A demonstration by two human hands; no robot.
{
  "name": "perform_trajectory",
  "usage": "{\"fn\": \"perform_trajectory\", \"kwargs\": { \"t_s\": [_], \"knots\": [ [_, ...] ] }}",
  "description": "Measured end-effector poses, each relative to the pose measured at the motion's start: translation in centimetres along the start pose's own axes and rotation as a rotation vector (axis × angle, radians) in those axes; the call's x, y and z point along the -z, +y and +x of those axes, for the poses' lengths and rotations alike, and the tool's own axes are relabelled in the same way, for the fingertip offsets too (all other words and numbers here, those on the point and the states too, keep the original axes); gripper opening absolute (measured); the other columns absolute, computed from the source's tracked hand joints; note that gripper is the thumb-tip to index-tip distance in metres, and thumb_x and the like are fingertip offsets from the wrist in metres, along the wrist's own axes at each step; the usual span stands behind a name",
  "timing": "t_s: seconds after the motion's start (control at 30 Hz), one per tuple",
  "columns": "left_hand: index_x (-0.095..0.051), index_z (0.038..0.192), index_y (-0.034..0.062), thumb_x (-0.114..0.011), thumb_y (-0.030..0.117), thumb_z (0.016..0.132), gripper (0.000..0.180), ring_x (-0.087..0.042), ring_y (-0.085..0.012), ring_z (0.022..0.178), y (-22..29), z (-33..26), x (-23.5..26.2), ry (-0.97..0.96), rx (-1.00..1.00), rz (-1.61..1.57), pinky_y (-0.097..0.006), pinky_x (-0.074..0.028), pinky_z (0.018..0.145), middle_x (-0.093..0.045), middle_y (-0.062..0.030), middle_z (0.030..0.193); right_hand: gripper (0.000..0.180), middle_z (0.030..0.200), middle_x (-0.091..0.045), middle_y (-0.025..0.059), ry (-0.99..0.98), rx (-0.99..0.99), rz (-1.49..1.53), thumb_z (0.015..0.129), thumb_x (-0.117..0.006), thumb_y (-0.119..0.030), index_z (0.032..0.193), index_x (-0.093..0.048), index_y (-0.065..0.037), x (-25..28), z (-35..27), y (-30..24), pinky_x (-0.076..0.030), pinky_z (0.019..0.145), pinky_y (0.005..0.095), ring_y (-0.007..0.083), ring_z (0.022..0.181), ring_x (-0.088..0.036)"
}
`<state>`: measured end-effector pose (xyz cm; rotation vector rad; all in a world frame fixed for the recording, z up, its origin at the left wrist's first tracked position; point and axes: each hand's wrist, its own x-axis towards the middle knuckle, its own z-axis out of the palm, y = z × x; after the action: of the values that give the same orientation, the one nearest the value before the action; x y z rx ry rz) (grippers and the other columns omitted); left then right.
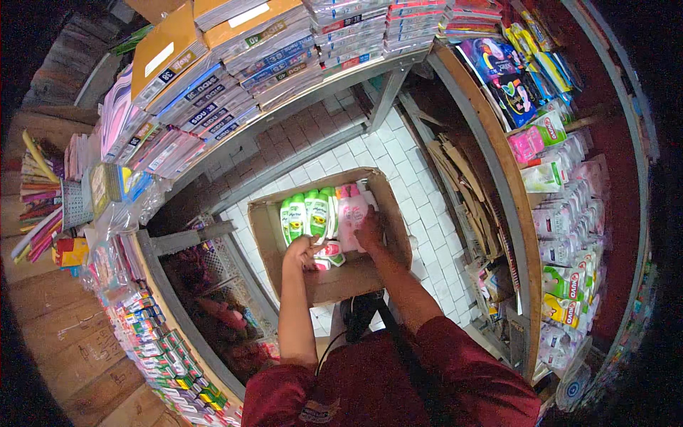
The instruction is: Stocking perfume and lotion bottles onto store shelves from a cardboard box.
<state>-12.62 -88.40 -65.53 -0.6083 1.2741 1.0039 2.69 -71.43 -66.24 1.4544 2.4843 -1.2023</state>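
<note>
A brown cardboard box (279, 273) holds several bottles, with both my hands inside it. Green-capped white bottles (315, 213) stand side by side toward its left. My left hand (302, 250) is just below them, its fingers bent around the end of a white bottle with a pink and green label (331, 252). Some of those fingertips are hidden. Right of the green-capped bottles are pink bottles (351, 215). My right hand (369, 230) is closed along the right side of one pink bottle. Paler bottles at the box's right side are partly covered by this hand.
The box is above a white tiled floor (441, 263). A counter ahead bears stacked packed boxes (235, 78). Shelving on the right carries packaged goods (562, 235). Small cartons (167, 356) line the left counter, and flattened cardboard (462, 192) leans under the right shelf.
</note>
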Motion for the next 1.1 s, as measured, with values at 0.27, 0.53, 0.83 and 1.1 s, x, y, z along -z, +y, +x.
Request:
{"fn": "perform_trajectory", "kwargs": {
  "t_s": [0.27, 0.53, 0.83, 1.1],
  "knots": [
    [-0.022, 0.127, -0.0087, -0.028, 0.008, 0.097, 0.035, -0.059, -0.042, 0.097, -1.1, -2.7, 1.8, -0.061, -0.226, -0.478, -0.041, -0.057, 0.083, -0.048, -0.0337, 0.113, 0.068, 0.128, -0.043, 0.0276, -0.146, 0.19, -0.049, 0.072, -0.061, -0.018, 0.129, -0.036, 0.009, -4.9, 3.6, -3.6, -0.034, 0.102, 0.044, 0.0418, 0.119, -0.042],
    [-0.048, 0.116, 0.0017, -0.05, 0.013, 0.092, 0.026, -0.058, -0.0246, 0.082, -2.8, -5.7, 0.5, 0.12, -0.308, -0.424, -0.042, -0.052, 0.078, -0.057, -0.0119, 0.1, 0.047, 0.104, -0.062, 0.0209, -0.33, -0.046, 0.132, 0.072, -0.065, -0.019, 0.111, -0.054, 0.005, -12.4, 6.9, -0.4, -0.049, 0.082, 0.038, 0.0307, 0.095, -0.061],
    [-0.047, 0.115, -0.0045, -0.052, 0.012, 0.091, 0.03, -0.058, -0.0286, 0.092, -5.1, -5.4, 0.8, -0.064, -0.409, -0.719, -0.037, -0.051, 0.077, -0.056, -0.0168, 0.106, 0.037, 0.1, -0.063, 0.013, -0.337, -0.095, 0.431, 0.078, -0.061, -0.013, 0.113, -0.056, -0.001, -12.0, 5.2, 1.0, -0.052, 0.071, 0.0353, 0.023, 0.089, -0.061],
    [-0.043, 0.119, -0.0028, -0.05, 0.002, 0.09, 0.03, -0.059, -0.0252, 0.086, -5.0, -8.5, -1.2, -0.035, -0.428, -0.464, -0.036, -0.057, 0.07, -0.053, -0.0165, 0.106, 0.043, 0.108, -0.06, 0.0163, -0.387, -0.336, 0.727, 0.08, -0.057, -0.015, 0.118, -0.05, 0.002, 0.5, 0.8, -5.1, -0.051, 0.073, 0.0379, 0.0238, 0.095, -0.06]
  ]
}}
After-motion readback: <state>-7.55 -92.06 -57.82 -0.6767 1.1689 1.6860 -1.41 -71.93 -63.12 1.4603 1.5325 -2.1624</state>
